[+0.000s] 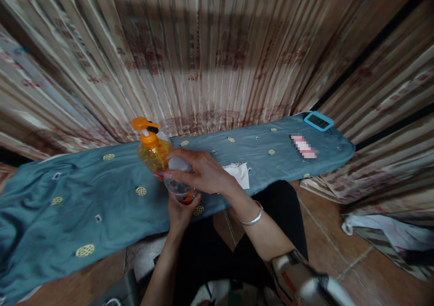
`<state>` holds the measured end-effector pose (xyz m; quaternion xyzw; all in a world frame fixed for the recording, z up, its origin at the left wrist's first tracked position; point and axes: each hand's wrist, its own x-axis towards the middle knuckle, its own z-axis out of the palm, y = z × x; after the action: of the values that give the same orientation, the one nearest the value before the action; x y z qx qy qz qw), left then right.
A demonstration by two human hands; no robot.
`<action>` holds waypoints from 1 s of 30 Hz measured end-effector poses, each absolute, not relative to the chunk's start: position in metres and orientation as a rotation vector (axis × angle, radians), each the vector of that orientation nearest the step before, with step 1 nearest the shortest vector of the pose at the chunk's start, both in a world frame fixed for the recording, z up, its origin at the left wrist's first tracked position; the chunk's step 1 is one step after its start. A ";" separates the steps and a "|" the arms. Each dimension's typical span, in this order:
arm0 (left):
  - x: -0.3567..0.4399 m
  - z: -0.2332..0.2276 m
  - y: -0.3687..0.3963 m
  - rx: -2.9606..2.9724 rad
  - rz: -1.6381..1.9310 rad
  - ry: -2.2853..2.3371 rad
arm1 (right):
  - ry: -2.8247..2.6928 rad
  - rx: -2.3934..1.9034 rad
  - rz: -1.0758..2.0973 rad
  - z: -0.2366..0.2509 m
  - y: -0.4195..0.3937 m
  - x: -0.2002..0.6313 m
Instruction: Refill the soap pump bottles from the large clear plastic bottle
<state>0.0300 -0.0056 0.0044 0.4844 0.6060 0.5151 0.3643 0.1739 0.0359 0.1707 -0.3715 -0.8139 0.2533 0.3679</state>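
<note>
Both my hands are on a clear plastic bottle (174,187) with a greyish-white cap (179,163). My left hand (183,212) is wrapped round the lower part of the bottle, where an orange-red patch shows. From the right, my right hand (205,170) closes its fingers round the cap, with a silver bangle on that wrist. Just behind the bottle stands an upright pump bottle (149,154) of yellow-orange liquid with an orange pump head. The clear bottle hides part of it. A white cloth or tissue (240,175) lies beyond my right wrist.
A teal cover with yellow pineapple prints lies over the long narrow board (118,197). Towards its right end are a blue-framed digital display (318,121) and a blurred pink-and-white item (304,147). A small dark-topped object (153,127) is partly hidden behind the pump bottle. Striped curtains (217,57) hang behind.
</note>
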 end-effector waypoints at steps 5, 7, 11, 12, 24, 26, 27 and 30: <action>0.031 0.010 -0.007 1.219 1.286 1.568 | -2.150 -1.248 0.301 0.190 0.024 0.169; 0.031 0.012 -0.007 1.208 1.291 1.563 | -2.216 -1.279 0.250 0.198 0.021 0.167; 0.031 0.014 -0.007 1.206 1.295 1.562 | -2.399 -1.265 0.165 0.209 0.021 0.167; 0.031 0.013 -0.006 1.210 1.293 1.556 | -2.423 -1.240 0.165 0.210 0.021 0.168; 0.029 0.005 -0.005 1.244 1.311 1.577 | -2.466 -1.394 0.115 0.226 0.016 0.158; 0.028 0.004 -0.004 1.244 1.294 1.577 | -2.487 -1.322 0.081 0.223 0.019 0.160; 0.029 0.004 -0.004 1.245 1.291 1.574 | -2.506 -1.259 0.069 0.222 0.021 0.162; 0.030 0.005 -0.004 1.236 1.313 1.574 | -2.554 -1.121 0.099 0.224 0.023 0.169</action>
<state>0.0300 -0.0037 0.0052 0.4807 0.6122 0.5107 0.3652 0.1688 0.0227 0.2242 -0.3956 -0.9011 0.0350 0.1743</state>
